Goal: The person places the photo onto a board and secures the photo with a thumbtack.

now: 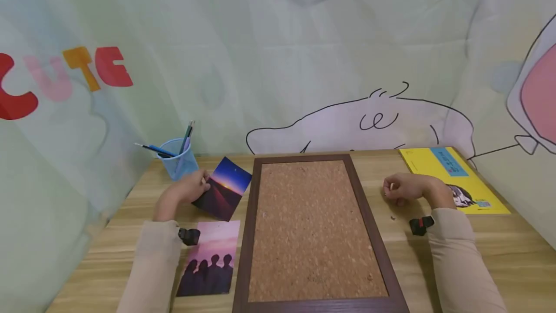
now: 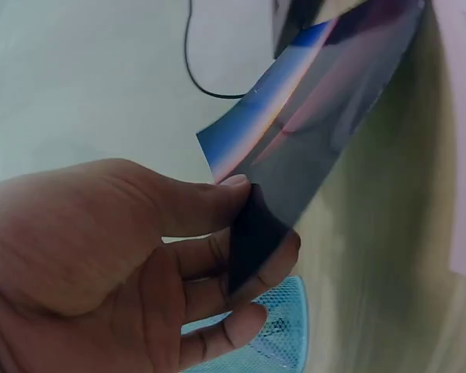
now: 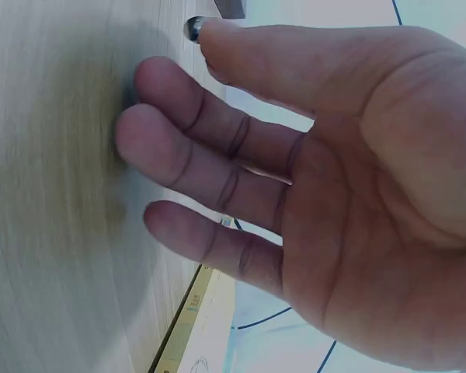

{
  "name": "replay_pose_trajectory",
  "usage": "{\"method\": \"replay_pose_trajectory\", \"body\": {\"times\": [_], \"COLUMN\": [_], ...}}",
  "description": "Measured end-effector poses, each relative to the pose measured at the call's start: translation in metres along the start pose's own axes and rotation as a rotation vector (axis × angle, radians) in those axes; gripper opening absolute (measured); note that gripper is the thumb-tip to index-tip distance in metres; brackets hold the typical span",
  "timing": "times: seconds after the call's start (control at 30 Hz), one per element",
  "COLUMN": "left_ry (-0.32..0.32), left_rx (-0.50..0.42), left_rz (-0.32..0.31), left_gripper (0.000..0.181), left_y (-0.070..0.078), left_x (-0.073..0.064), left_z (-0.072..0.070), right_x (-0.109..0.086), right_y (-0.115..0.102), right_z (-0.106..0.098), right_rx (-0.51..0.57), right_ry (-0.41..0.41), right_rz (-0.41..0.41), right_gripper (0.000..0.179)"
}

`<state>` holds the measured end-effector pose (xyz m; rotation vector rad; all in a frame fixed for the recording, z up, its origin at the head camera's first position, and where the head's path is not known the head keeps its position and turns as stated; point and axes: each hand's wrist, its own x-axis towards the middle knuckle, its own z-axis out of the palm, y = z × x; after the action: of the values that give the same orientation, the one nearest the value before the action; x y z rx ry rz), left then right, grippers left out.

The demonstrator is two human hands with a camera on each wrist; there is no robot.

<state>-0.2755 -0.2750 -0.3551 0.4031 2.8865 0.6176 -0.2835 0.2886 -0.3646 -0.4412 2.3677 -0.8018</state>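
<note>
The left hand [image 1: 187, 188] pinches the sunset picture [image 1: 227, 190] near a corner, thumb on top. The picture is bent, between the blue cup [image 1: 181, 164] and the cork board [image 1: 312, 226]. Across the board, over the bench [image 1: 108, 260], the right hand [image 1: 406, 188] pinches a small shiny thing [image 3: 191, 29], other fingers loosely bent.

Soft, muted light is filling the head view, a shadow is darkening the surface [image 1: 517, 260] beside the right sleeve [image 1: 456, 255], and wide-angle distortion is stretching the edges. In the left wrist view, greyish sheen is dulling the sunset photo [image 2: 311, 132] — the left hand [image 2: 116, 256] is looking dim. The right wrist view is washing out behind the right hand [image 3: 318, 179], whose fuzzy shadow is spreading across the surface.
</note>
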Motion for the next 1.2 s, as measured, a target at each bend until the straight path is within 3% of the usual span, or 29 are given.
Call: {"method": "replay_pose_trajectory", "body": {"times": [0.17,0.53,0.87,1.2], "left_ry": [0.069,0.11,0.135,0.156], "left_rx": [0.002,-0.026,-0.02,0.003], "left_rz": [0.024,0.048,0.13,0.201], "left_gripper": [0.014,0.019,0.023,0.013], "left_y": [0.004,0.016,0.047,0.074], "left_x": [-0.001,-0.004,-0.01,-0.009], "left_z": [-0.003,-0.005,-0.017,-0.012], "right_x": [0.002,-0.001,-0.003,0.004], "right_y": [0.0,-0.017,-0.052,-0.076], "right_z": [0.0,0.004,0.006,0.015], "right_rx": [-0.053,-0.059,-0.042,-0.042], "right_ry": [0.049,0.162,0.211,0.255], "right_rz": [-0.047,-0.178,-0.293,-0.373], "right_gripper": [0.005,0.007,0.011,0.014]}}
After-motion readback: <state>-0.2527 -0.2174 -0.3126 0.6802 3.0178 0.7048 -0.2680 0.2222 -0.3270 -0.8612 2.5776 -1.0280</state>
